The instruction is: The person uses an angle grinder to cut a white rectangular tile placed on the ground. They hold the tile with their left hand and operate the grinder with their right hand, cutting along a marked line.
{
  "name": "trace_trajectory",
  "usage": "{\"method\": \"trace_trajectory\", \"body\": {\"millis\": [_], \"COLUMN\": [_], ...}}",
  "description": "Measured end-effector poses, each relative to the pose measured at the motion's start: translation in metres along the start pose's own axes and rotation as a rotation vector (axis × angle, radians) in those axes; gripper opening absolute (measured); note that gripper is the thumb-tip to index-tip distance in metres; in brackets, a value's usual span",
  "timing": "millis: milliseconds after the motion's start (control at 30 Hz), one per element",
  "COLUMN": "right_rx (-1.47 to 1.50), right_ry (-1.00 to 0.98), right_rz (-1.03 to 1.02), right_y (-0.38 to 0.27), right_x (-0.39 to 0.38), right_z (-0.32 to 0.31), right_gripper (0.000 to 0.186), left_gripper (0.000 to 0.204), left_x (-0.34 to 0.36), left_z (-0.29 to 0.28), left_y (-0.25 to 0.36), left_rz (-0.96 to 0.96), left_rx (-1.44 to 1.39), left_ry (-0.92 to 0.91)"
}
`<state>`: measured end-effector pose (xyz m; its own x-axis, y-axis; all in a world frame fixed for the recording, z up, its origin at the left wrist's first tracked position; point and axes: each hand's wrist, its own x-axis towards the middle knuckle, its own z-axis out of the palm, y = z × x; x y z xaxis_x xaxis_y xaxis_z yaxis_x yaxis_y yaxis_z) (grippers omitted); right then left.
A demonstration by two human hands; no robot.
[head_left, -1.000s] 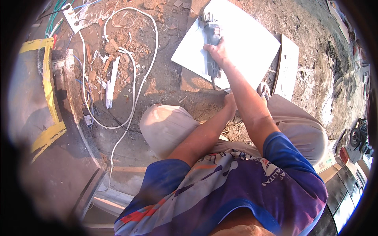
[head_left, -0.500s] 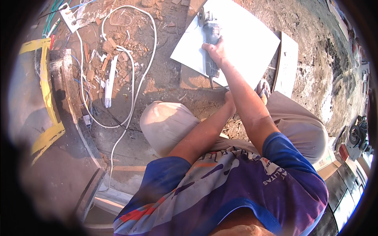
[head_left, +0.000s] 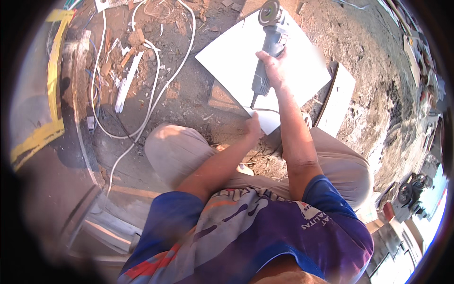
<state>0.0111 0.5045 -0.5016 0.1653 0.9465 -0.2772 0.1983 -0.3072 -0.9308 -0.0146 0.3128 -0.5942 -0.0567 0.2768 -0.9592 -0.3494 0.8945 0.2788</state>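
Turned since half a second ago, the angle grinder point(head_left: 271, 42) shows its disc to the camera, the right hand point(head_left: 275, 68) turned with it. At far left stands a yellow-edged panel point(head_left: 35, 90); next, a white cable point(head_left: 193, 23) loops around rubble and a splintered white strip point(head_left: 128, 83). Then the left hand point(head_left: 254, 127) meets the white sheet point(head_left: 307, 71) near its closest corner, seemingly to steady it; whether those fingers pinch, I cannot tell. A brown board point(head_left: 222, 97) lies under the sheet, perhaps keeping it off the dirt. Over the sheet is the grinder, the right fingers clamped around its body near the head, probably to control the weight. Beyond, rightmost, lies a pale board point(head_left: 340, 99).
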Motion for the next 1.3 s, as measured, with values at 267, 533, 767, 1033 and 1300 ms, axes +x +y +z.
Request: {"method": "trace_trajectory", "body": {"millis": [267,533,767,1033,1300], "right_rx": [-0.151,0.163,0.22,0.312,0.064], "right_ry": [-0.124,-0.202,-0.152,-0.071,-0.185], "right_rz": [-0.133,-0.066,-0.015,-0.015,-0.055], "right_y": [-0.03,-0.003,0.017,0.026,-0.016], "right_x": [0.067,0.104,0.099,0.057,0.047], "right_z": [-0.008,-0.023,-0.059,-0.068,-0.054], "right_gripper": [0.052,0.047,0.05,0.049,0.048], "left_gripper": [0.069,0.071,0.064,0.056,0.056], "left_x": [-0.016,-0.007,0.052,0.085,0.1], "left_z": [-0.113,-0.161,-0.148,-0.184,-0.194], "left_y": [0.083,0.156,0.219,0.249,0.261], "left_rz": [0.147,0.312,0.542,0.762,0.957], "left_rx": [0.494,0.745,0.578,0.718,0.882], "left_ry": [0.667,0.933,0.979,0.95,0.842]}}
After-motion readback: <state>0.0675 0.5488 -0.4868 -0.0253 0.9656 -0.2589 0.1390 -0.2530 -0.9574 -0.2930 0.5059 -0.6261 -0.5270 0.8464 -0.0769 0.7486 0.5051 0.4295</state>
